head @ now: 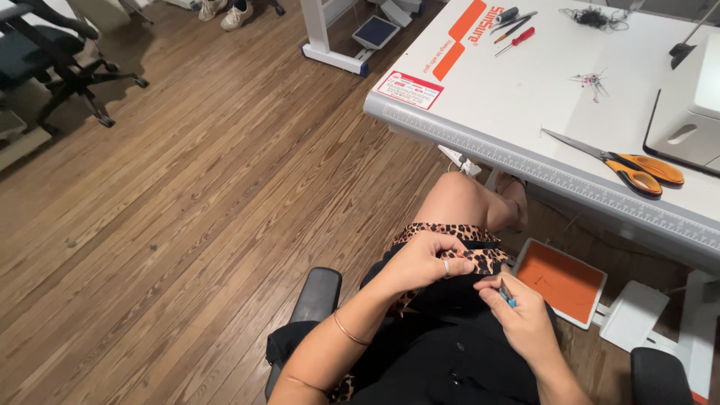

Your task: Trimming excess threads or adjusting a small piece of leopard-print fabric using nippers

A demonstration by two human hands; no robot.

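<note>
The wood floor (187,210) on the left is wide open for a hand to pass, but on the right the white worktop (525,97) edge hangs over the knee (457,199), with scissors (622,165) lying on top.

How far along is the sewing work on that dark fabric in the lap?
Nothing looks finished. In hand: the left hand pinches the black fabric while the right hand works a small blue tool at it. Left: the orange-handled scissors lie unused on the sewing table.
</note>
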